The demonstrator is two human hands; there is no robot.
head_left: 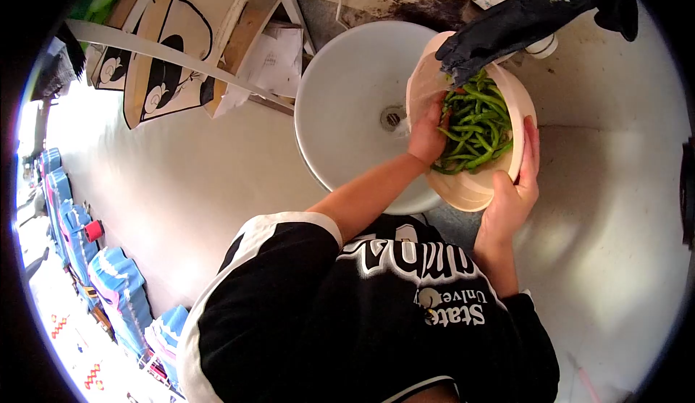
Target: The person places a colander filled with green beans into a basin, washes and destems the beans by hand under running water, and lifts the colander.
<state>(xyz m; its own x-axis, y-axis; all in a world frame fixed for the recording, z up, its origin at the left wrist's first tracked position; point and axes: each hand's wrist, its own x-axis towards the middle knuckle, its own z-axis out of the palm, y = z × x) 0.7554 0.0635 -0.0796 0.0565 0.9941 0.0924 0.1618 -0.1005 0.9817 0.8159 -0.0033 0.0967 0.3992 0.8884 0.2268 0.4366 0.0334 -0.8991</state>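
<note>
1. Green peppers [478, 124]: heaped inside a tilted pale bowl [460, 194], above the right side of a white basin [340, 99].
2. Right hand [514, 193]: gripping the bowl at its near-right rim, fingers along the outer wall. Best to bear the weight here, firmly, without bending the rim.
3. Left hand [428, 133]: inside the bowl, against the peppers, fingers partly hidden among them; cannot tell whether spread or closed on any.
4. Work loosely through the heap, lifting from underneath rather than pressing down, so as not to bruise or snap any.
5. Watch the tilt: any steeper, and likely to spill peppers toward the drain [393, 118].
6. Mind the black wrapping [492, 41] hanging over the far rim; cannot tell whether touching the peppers. Best to leave some room there.
</note>
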